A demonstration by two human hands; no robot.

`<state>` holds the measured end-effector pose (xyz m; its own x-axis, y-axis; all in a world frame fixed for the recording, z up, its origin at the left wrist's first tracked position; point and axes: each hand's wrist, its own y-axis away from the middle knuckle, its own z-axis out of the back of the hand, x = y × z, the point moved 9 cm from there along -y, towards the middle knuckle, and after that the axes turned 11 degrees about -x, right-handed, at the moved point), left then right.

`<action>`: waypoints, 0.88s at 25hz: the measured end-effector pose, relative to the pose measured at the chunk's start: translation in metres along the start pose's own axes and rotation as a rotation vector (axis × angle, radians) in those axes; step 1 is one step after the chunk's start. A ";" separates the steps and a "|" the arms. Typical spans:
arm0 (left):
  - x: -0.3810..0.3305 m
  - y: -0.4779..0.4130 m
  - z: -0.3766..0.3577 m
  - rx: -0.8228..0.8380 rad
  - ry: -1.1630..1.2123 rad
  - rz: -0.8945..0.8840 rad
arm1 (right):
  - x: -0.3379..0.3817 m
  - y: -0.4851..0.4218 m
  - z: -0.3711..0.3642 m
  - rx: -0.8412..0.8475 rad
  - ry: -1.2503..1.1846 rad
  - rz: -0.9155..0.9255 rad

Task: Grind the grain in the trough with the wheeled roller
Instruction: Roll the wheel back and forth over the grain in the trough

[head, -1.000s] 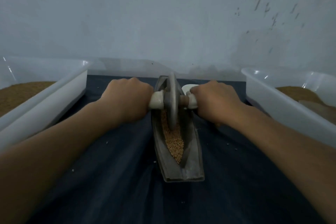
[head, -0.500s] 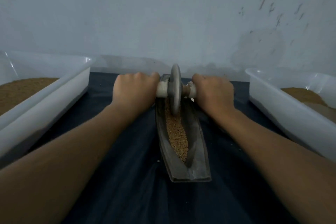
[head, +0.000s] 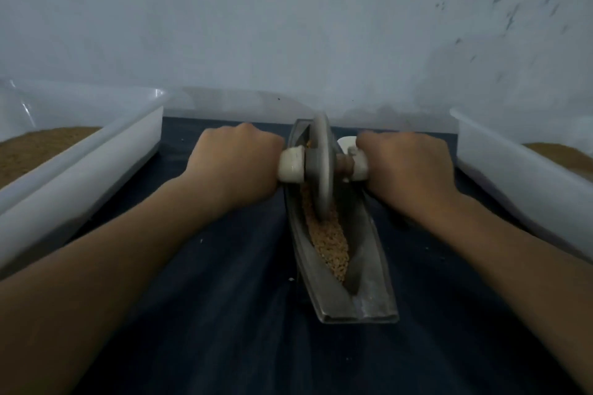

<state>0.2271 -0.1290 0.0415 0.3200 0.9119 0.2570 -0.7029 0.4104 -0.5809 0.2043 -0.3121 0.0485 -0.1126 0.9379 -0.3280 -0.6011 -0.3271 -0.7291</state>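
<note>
Dark cloth (head: 224,298) under everything. One white bin (head: 96,163) well outboard of your left knuckles, a second white bin (head: 513,176) outboard of your right; both hold brown material.

The trough (head: 362,298) lies between your two fists. Its long axis runs straight from you toward the wall, square to the axle you hold. The near end sits well back from your fingers, toward your body.

The wheeled roller (head: 321,170) stands upright on its edge in the groove, near the far end, centred between your fists.

Left hand (head: 237,163) and right hand (head: 407,170): level with each other, neither nearer the wheel. Each is wrapped tight round its white handle stub, knuckles up. The fingertips are tucked underneath, out of view.

Grain (head: 330,244): nearly all of it lies on your side of the wheel, behind your fingers. A few kernels show just beyond the disc.

Judgement: the next stroke is a pull straight back along the groove. Keep both fists even so the disc does not ride up a wall.
</note>
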 end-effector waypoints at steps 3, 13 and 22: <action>0.008 -0.023 -0.011 -0.016 -0.014 0.078 | 0.002 -0.027 -0.021 -0.067 0.009 -0.032; -0.022 0.028 0.048 -0.230 -0.161 -0.178 | 0.002 0.043 0.037 -0.027 -0.041 -0.052; 0.001 -0.036 -0.007 -0.071 -0.096 -0.046 | -0.004 -0.008 -0.021 -0.098 -0.009 -0.105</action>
<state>0.2569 -0.1431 0.0566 0.2864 0.8898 0.3554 -0.6413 0.4536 -0.6189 0.2262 -0.3153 0.0434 -0.0606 0.9685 -0.2415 -0.5297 -0.2362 -0.8146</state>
